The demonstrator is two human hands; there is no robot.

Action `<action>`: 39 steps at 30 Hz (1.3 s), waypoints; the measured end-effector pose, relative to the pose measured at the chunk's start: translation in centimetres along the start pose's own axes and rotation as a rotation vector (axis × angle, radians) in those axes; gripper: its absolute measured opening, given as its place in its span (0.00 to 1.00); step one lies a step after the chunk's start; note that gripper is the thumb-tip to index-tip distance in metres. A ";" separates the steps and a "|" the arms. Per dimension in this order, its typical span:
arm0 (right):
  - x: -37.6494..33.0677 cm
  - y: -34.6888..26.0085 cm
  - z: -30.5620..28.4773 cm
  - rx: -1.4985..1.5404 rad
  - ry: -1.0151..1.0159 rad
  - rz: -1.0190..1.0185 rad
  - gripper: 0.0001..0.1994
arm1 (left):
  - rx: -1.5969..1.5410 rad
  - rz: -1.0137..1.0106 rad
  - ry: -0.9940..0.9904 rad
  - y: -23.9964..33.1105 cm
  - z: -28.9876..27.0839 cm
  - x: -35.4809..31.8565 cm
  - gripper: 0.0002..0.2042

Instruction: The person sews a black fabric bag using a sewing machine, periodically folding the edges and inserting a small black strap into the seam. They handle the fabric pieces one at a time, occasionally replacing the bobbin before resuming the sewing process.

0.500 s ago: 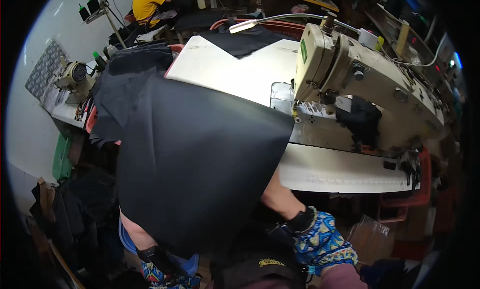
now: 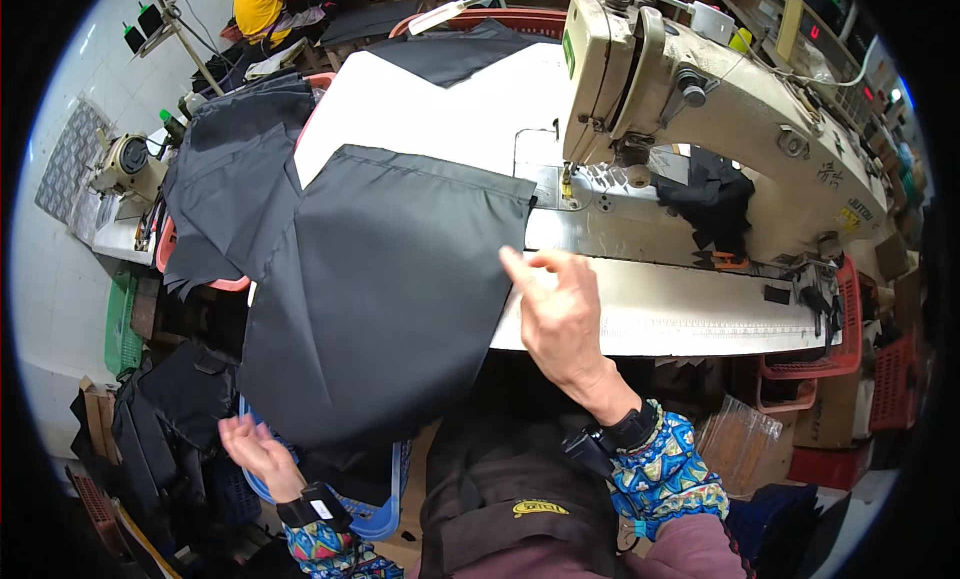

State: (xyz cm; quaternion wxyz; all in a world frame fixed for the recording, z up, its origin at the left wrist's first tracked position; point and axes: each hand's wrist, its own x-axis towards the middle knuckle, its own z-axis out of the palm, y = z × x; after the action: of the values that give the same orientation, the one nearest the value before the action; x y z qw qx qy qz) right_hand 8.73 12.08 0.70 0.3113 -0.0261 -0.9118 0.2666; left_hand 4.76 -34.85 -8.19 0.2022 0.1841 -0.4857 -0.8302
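A large black fabric panel (image 2: pixel 390 289) lies over the table's near edge, its lower part hanging toward me. Its far edge looks folded and ends close to the presser foot (image 2: pixel 567 187) of the white sewing machine (image 2: pixel 740 99). My right hand (image 2: pixel 562 319) is at the panel's right edge, index finger stretched out to it and the other fingers loosely curled; no grip on the fabric shows. Beside the panel's lower left edge, my left hand (image 2: pixel 260 451) is open, its fingers slightly blurred and apart from the cloth.
Black fabric pieces (image 2: pixel 235 169) are heaped over a pink basket at the left. Small orange-handled snips (image 2: pixel 722 261) and black scraps (image 2: pixel 705 194) lie by the machine. Below the panel stands a blue basket (image 2: pixel 385 519). A person in yellow (image 2: pixel 265 9) sits far left.
The panel has dropped from a raised, spread position to lie flatter on the table. Both hands, hidden behind it before, have come into sight, the right one at its right edge.
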 end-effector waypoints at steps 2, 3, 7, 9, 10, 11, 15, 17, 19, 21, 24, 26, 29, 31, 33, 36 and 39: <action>-0.3 0.3 0.4 -0.098 -0.081 -0.112 0.20 | 0.437 0.778 0.256 1.8 8.1 -3.1 0.18; -0.5 0.3 0.6 -0.128 -0.160 -0.225 0.20 | 0.550 0.789 0.078 3.0 12.1 -5.3 0.16; -1.7 1.1 0.0 -0.160 -0.265 -0.293 0.18 | 0.943 0.577 -0.927 1.1 25.0 -10.1 0.10; -1.8 0.6 -0.7 -0.134 -0.265 -0.284 0.18 | 0.888 0.781 -1.289 -2.5 29.0 -10.5 0.15; -2.3 0.4 -1.1 -0.142 -0.269 -0.297 0.17 | 0.922 0.991 -1.375 -4.7 31.0 -10.8 0.20; -2.7 0.2 -1.5 -0.144 -0.273 -0.309 0.17 | 0.963 1.096 -1.373 -6.4 32.5 -11.2 0.23; -3.7 0.1 -2.6 -0.124 -0.294 -0.317 0.17 | 0.878 1.063 -1.445 -11.0 36.8 -11.2 0.18; -3.9 0.8 -3.2 -0.085 -0.309 -0.301 0.17 | 0.679 0.909 -1.531 -12.2 38.1 -10.6 0.09; -3.6 1.9 -3.5 0.040 -0.274 -0.335 0.18 | 0.641 0.560 -1.554 -12.0 38.6 -10.2 0.05; -3.3 2.6 -4.0 0.079 -0.241 -0.255 0.19 | 0.686 0.325 -1.556 -11.5 39.0 -10.1 0.04; -1.3 3.8 -4.4 0.061 -0.169 -0.195 0.22 | 0.798 0.485 -1.572 -11.7 39.4 -10.2 0.05; -0.4 4.7 -4.1 -0.147 -0.188 -0.195 0.23 | 0.837 0.517 -1.575 -11.5 39.7 -10.4 0.05; -0.1 5.0 -3.9 -0.225 -0.229 -0.182 0.22 | 0.860 0.520 -1.572 -11.6 39.8 -10.6 0.05; 0.0 5.1 -3.9 -0.251 -0.256 -0.181 0.22 | 0.848 0.483 -1.567 -11.6 39.8 -10.7 0.06; 0.0 5.1 -4.0 -0.290 -0.290 -0.192 0.19 | 0.882 0.598 -1.549 -11.7 39.8 -10.9 0.06; 0.6 5.6 -4.0 -0.297 -0.271 -0.280 0.17 | 0.894 0.707 -1.523 -12.3 39.9 -10.8 0.07; 1.1 6.6 -4.5 -0.258 -0.356 -0.288 0.17 | 0.877 0.695 -1.531 -12.7 40.1 -10.7 0.07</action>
State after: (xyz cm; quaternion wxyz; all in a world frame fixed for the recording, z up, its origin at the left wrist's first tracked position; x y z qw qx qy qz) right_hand 9.67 20.07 1.03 0.1749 0.1116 -0.9730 0.1013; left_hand -8.27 5.62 0.27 -0.0226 -0.5057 -0.7827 -0.3621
